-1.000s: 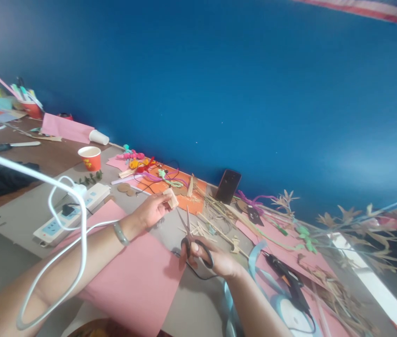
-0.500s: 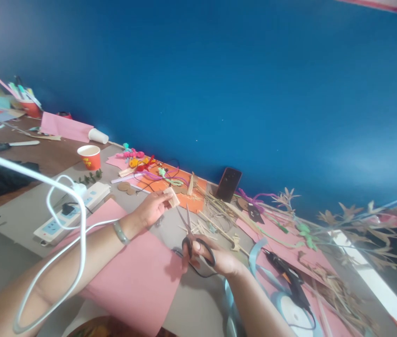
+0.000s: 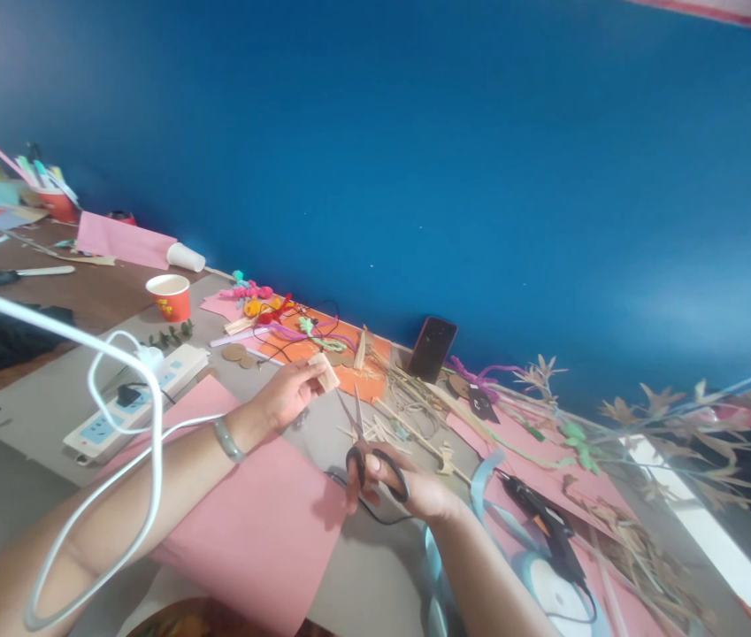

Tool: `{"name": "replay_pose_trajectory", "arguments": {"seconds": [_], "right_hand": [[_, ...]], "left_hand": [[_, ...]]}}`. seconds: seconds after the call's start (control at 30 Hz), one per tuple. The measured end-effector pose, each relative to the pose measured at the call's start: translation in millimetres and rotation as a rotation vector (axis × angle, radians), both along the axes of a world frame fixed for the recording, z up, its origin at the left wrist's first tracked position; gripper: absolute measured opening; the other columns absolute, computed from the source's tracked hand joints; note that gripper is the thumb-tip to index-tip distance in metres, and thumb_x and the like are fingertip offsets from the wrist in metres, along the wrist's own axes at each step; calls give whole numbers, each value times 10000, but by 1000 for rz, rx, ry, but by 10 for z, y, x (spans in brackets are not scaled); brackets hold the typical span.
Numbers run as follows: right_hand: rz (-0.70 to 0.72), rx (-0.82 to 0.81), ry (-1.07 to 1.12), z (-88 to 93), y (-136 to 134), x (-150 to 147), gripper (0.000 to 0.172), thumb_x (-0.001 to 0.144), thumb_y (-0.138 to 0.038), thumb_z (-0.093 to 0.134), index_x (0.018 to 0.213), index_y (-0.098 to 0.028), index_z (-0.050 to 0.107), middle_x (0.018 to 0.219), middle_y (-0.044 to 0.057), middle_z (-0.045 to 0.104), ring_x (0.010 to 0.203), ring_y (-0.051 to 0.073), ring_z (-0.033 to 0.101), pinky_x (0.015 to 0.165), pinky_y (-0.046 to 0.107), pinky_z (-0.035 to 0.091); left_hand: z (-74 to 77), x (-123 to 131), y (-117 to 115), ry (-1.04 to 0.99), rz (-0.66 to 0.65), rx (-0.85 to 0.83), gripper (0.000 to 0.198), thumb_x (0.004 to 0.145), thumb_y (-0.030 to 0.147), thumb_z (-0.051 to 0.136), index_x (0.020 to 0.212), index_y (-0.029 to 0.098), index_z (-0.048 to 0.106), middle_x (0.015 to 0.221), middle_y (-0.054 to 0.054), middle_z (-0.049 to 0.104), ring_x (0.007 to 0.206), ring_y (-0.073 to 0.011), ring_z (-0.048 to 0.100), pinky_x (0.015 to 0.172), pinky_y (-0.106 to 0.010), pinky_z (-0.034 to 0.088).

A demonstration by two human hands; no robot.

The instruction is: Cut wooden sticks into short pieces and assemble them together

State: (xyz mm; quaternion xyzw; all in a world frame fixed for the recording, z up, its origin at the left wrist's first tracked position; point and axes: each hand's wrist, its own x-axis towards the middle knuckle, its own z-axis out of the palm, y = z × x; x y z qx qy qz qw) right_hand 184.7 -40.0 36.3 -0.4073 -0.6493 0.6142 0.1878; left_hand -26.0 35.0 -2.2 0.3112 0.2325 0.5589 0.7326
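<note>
Two bare hands were busy above the cluttered table [image 3: 368,584]. The person's left hand [image 3: 290,394] pinched a small pale piece [image 3: 327,375] by its near side, leaving the far edge free. The piece was held up near the tips of the scissors [image 3: 360,430]; whether they touched could not be told. The right hand [image 3: 411,487] gripped the scissors with fingers about the black loops, the blades parted in a narrow V pointing away from the body.

The pale piece looked light and fairly stiff, perhaps wood or thick card. Its dull face suggested little slip, though its edges might have chipped under hard pressure; a flat pinch on one side seemed the sound hold. The scissors looked heavier and rigid, with smooth blades, best taken by the loops. Below the left wrist lay a pink sheet [image 3: 269,522], probably limp and easily creased, and beyond the right hand some thin pale strips [image 3: 385,433], likely brittle.
</note>
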Motion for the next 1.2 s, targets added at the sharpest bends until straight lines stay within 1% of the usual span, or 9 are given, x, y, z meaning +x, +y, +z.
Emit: {"name": "replay_pose_trajectory", "arguments": {"seconds": [0.27,0.33,0.5,0.63,0.77,0.87,1.0,1.1,1.2], "right_hand": [[-6,38,13,-38,-5,11,506,758,-662,513,680,-171,613,515,11,590,492,125,486,505,230,391],[15,37,11,-61,9,14,517,772,-663,493,689,-166,607,537,16,595,509,124,488,520,230,396],[126,34,38,-98,53,10,546,808,-664,435,723,-151,602,600,30,602,534,120,488,546,237,397],[133,42,76,-121,53,-18,562,820,-673,395,744,-158,606,633,35,602,553,127,490,569,254,400],[125,37,146,-144,38,-69,587,809,-702,367,679,-168,575,660,48,604,544,128,471,559,268,390],[110,32,179,-149,30,-107,575,809,-700,368,648,-176,540,661,47,598,546,127,457,572,273,384],[95,21,206,-140,15,-139,543,840,-662,355,664,-179,529,661,40,587,554,127,444,587,274,371],[69,22,227,-135,-3,-154,534,852,-643,348,689,-175,546,671,37,584,543,121,431,582,271,358],[53,2,234,-134,-17,-161,558,840,-665,341,727,-169,569,643,33,579,531,120,425,573,267,352]], "left_hand": [[24,7,-20,15,-9,20,195,707,288,712,687,122,611,666,-24,595,657,-122,543,685,-251,413],[34,21,-40,42,-10,31,206,700,298,718,688,119,618,662,-26,604,652,-122,547,688,-253,412],[53,60,-107,164,-63,108,239,700,332,717,682,111,627,652,-35,627,647,-132,567,684,-263,410],[62,75,-137,208,-77,155,232,684,316,732,676,115,618,649,-39,648,624,-137,591,655,-259,418],[35,90,-126,192,-70,162,233,664,287,751,675,121,587,630,-35,657,589,-142,608,630,-264,434],[-5,106,-108,186,-44,143,252,637,247,771,746,127,579,622,-17,651,565,-130,607,616,-254,434],[-39,116,-103,170,-27,112,348,622,218,781,853,154,529,637,3,653,579,-130,617,611,-243,432],[-28,113,-117,180,-34,97,418,623,212,780,909,172,477,629,19,644,581,-132,618,606,-240,423],[-7,104,-129,204,-46,88,468,618,205,785,944,174,449,611,31,627,576,-132,612,602,-239,413]]}}
